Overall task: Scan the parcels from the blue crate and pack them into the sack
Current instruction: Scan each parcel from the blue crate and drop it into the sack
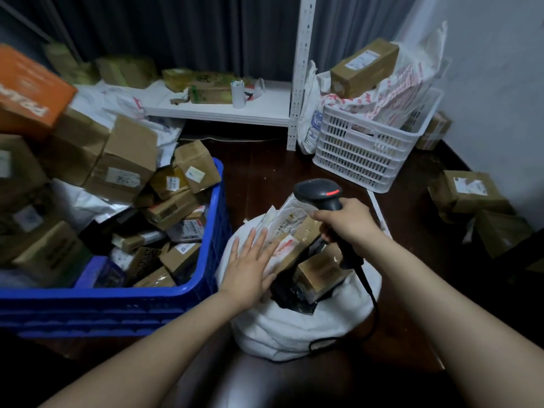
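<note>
I note the left hand (250, 269) flat, fingers spread, on a white parcel (284, 247) atop the sack (294, 328), near centre. The right hand (347, 222) grips the scanner (319, 194), handle hidden in the fist. The blue crate (217, 231), left, holds parcels (172, 209); labels blurred, unreadable

Blue crate (206, 293), white sack (294, 334), black scanner (318, 194), brown parcels (126, 160).

On my remote feed nothing reads clearly: the white lettering on the orange box (29, 92) is blurred, and the shipping labels (194, 174) on parcels (170, 209) in the blue crate (117, 293) are too small to decipher.
</note>
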